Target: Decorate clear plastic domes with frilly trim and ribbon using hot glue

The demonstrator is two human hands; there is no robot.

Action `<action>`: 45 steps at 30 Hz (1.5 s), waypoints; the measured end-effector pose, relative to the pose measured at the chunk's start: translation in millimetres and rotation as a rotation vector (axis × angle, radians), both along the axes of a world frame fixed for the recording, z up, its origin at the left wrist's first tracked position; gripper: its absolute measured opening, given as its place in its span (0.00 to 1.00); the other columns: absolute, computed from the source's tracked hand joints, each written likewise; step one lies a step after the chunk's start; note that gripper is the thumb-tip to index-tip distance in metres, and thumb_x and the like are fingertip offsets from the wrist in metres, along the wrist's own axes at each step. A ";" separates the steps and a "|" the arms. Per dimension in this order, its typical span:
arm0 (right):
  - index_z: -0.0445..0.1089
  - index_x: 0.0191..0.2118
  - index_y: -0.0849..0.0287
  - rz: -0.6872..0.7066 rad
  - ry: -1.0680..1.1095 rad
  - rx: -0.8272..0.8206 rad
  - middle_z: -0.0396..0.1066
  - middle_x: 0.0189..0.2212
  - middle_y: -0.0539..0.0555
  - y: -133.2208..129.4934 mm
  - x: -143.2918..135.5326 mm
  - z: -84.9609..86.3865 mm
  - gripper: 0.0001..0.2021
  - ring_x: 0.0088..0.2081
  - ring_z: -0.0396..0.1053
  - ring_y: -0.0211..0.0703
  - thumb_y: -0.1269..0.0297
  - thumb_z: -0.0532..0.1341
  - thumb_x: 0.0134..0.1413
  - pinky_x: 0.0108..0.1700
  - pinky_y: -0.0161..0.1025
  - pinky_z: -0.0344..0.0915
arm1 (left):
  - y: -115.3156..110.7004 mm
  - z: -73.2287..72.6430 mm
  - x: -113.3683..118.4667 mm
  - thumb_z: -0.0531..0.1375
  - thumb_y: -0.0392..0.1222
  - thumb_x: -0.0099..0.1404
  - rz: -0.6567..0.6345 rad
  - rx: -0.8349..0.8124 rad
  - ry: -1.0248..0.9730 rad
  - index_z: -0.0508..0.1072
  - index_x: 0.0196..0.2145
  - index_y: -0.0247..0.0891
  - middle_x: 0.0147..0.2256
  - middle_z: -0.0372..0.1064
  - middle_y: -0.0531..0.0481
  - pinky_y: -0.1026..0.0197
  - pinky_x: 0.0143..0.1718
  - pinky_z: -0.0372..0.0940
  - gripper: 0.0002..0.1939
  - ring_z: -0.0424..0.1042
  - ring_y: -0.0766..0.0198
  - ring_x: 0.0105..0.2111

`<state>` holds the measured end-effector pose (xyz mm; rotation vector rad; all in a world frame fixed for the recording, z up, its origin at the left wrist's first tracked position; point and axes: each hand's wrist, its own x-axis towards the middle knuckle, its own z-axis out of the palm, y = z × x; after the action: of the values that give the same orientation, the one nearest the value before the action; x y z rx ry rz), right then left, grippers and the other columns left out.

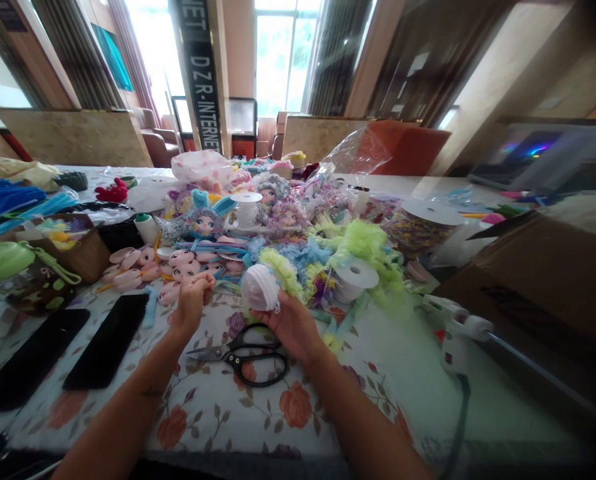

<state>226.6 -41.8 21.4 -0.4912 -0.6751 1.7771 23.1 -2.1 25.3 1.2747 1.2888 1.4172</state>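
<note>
My right hand (294,325) holds up a small translucent dome (254,291) banded with white trim, its fingers under the lower edge. A yellow-green ruffle (284,268) sticks out from the dome's far side. To the left, my left hand (192,301) is raised with its fingers pinched together; whatever they may hold is too small to tell. Black-handled scissors (261,357) lie below the two hands on the flowered tablecloth (203,407). Just beyond my left hand are several pink doll faces (183,261) in a pile.
A spool of white trim (357,275) stands amid green tulle (365,243). On the right are a hot glue gun (453,333) with its cord and a large cardboard box (538,287). Two black phones (107,343) lie left. Wrapped dolls (205,223) and a second spool (246,212) crowd the back.
</note>
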 end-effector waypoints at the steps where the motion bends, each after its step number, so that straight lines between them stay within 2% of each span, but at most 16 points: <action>1: 0.72 0.47 0.52 0.001 0.002 0.000 0.78 0.38 0.49 -0.2 0.1 0.6 0.17 0.40 0.75 0.46 0.59 0.66 0.49 0.46 0.48 0.73 | -0.8 -0.3 1.6 0.52 0.37 0.47 -0.011 -0.009 0.026 0.60 0.17 0.40 0.14 0.43 0.58 0.64 0.17 0.39 0.04 0.43 0.70 0.15; 4: 0.72 0.46 0.52 0.004 0.011 -0.005 0.78 0.38 0.49 -0.3 0.3 1.6 0.16 0.40 0.75 0.46 0.60 0.66 0.49 0.47 0.48 0.73 | -5.7 0.4 8.9 0.54 0.39 0.53 -0.024 -0.004 0.099 0.65 0.23 0.40 0.16 0.50 0.58 0.64 0.18 0.45 0.04 0.49 0.68 0.17; 7: 0.73 0.44 0.53 0.000 0.003 -0.009 0.78 0.38 0.49 0.5 0.6 0.7 0.15 0.40 0.75 0.46 0.60 0.66 0.49 0.46 0.47 0.73 | -12.5 2.2 16.2 0.53 0.43 0.61 -0.010 0.075 0.268 0.67 0.28 0.41 0.20 0.55 0.56 0.63 0.21 0.51 0.07 0.54 0.65 0.20; 9: 0.72 0.45 0.53 -0.002 -0.011 -0.005 0.78 0.38 0.50 1.2 0.8 -0.5 0.16 0.41 0.75 0.47 0.59 0.66 0.49 0.46 0.48 0.73 | -16.3 2.8 18.6 0.51 0.46 0.65 0.025 0.132 0.383 0.65 0.28 0.42 0.21 0.57 0.56 0.63 0.23 0.53 0.10 0.56 0.65 0.21; 12: 0.72 0.45 0.53 0.002 -0.019 -0.001 0.78 0.39 0.51 1.8 0.8 -1.8 0.16 0.42 0.75 0.48 0.59 0.66 0.49 0.46 0.49 0.73 | -18.8 2.6 17.6 0.51 0.51 0.68 0.084 0.162 0.441 0.60 0.24 0.42 0.20 0.55 0.56 0.62 0.24 0.51 0.17 0.55 0.65 0.21; 17: 0.73 0.44 0.53 0.000 -0.002 -0.022 0.78 0.37 0.50 1.7 0.3 -2.0 0.15 0.40 0.75 0.46 0.60 0.66 0.48 0.45 0.47 0.74 | -16.3 2.5 11.6 0.52 0.54 0.68 0.106 0.139 0.444 0.57 0.18 0.40 0.17 0.52 0.56 0.63 0.24 0.50 0.24 0.53 0.68 0.20; 19: 0.73 0.44 0.53 -0.007 0.001 -0.028 0.78 0.36 0.49 1.8 0.0 -1.9 0.16 0.38 0.74 0.45 0.60 0.67 0.47 0.44 0.47 0.74 | -13.9 2.8 10.9 0.53 0.54 0.67 0.080 0.115 0.399 0.61 0.18 0.40 0.16 0.53 0.56 0.63 0.24 0.52 0.23 0.56 0.68 0.19; 21: 0.73 0.46 0.52 -0.009 0.003 -0.032 0.78 0.36 0.49 1.9 -0.3 -1.7 0.18 0.38 0.74 0.46 0.61 0.67 0.47 0.44 0.47 0.74 | -11.9 3.2 11.7 0.53 0.51 0.66 0.068 0.106 0.301 0.69 0.25 0.39 0.19 0.61 0.55 0.64 0.24 0.56 0.17 0.60 0.67 0.20; 23: 0.72 0.48 0.52 -0.007 0.004 -0.035 0.78 0.37 0.50 1.9 -0.8 -1.3 0.20 0.38 0.75 0.46 0.61 0.67 0.47 0.45 0.47 0.74 | -11.7 3.5 12.6 0.53 0.44 0.63 0.077 0.143 0.225 0.73 0.33 0.39 0.26 0.69 0.52 0.63 0.27 0.61 0.11 0.66 0.65 0.24; 24: 0.72 0.49 0.52 -0.006 0.002 -0.033 0.78 0.38 0.50 1.7 -0.9 -1.1 0.20 0.39 0.75 0.46 0.61 0.67 0.47 0.45 0.48 0.74 | -12.5 3.5 12.7 0.52 0.41 0.60 0.091 0.181 0.216 0.74 0.32 0.39 0.27 0.71 0.52 0.62 0.29 0.62 0.10 0.68 0.64 0.26; 26: 0.72 0.48 0.52 -0.001 -0.010 -0.020 0.78 0.38 0.50 1.0 -0.8 -0.9 0.20 0.40 0.75 0.47 0.61 0.67 0.47 0.46 0.49 0.73 | -15.6 3.0 11.8 0.51 0.34 0.53 0.135 0.256 0.233 0.71 0.22 0.40 0.23 0.69 0.52 0.62 0.29 0.60 0.10 0.66 0.64 0.26; 29: 0.72 0.47 0.52 0.029 -0.033 0.014 0.78 0.39 0.51 -0.8 2.1 -2.1 0.20 0.42 0.75 0.49 0.60 0.66 0.45 0.47 0.50 0.72 | -20.7 1.4 8.1 0.49 0.32 0.46 0.184 0.302 0.218 0.60 0.13 0.40 0.15 0.56 0.54 0.62 0.24 0.51 0.09 0.56 0.66 0.20; 32: 0.71 0.49 0.51 0.084 -0.031 0.000 0.78 0.40 0.51 -3.4 7.4 -5.7 0.25 0.42 0.75 0.48 0.61 0.68 0.41 0.47 0.48 0.72 | -22.0 0.2 5.3 0.49 0.32 0.44 0.188 0.315 0.156 0.56 0.13 0.40 0.15 0.51 0.54 0.61 0.23 0.47 0.07 0.52 0.66 0.19; 35: 0.71 0.50 0.51 0.154 -0.018 -0.006 0.79 0.36 0.50 -6.3 10.9 -8.6 0.29 0.38 0.75 0.47 0.61 0.70 0.35 0.44 0.46 0.72 | -19.5 0.1 5.4 0.49 0.34 0.44 0.158 0.313 0.096 0.53 0.13 0.41 0.15 0.49 0.53 0.61 0.23 0.45 0.07 0.50 0.66 0.19; 41: 0.71 0.49 0.54 0.306 0.065 0.037 0.79 0.40 0.56 -11.1 9.8 -1.7 0.30 0.46 0.74 0.56 0.55 0.69 0.33 0.51 0.56 0.68 | -14.0 0.9 4.7 0.49 0.36 0.45 0.070 0.229 0.073 0.51 0.14 0.41 0.15 0.45 0.54 0.61 0.21 0.43 0.08 0.47 0.67 0.18; 45: 0.71 0.48 0.55 0.376 0.087 0.038 0.77 0.44 0.58 -10.9 11.9 4.1 0.29 0.48 0.73 0.58 0.52 0.66 0.36 0.53 0.61 0.65 | -12.5 0.0 3.9 0.50 0.37 0.50 0.029 0.151 0.134 0.55 0.15 0.41 0.15 0.47 0.55 0.61 0.20 0.42 0.09 0.47 0.67 0.18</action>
<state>238.5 -52.7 25.5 -0.2703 -0.7760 2.1188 27.0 -14.6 25.3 1.4787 1.3127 1.4945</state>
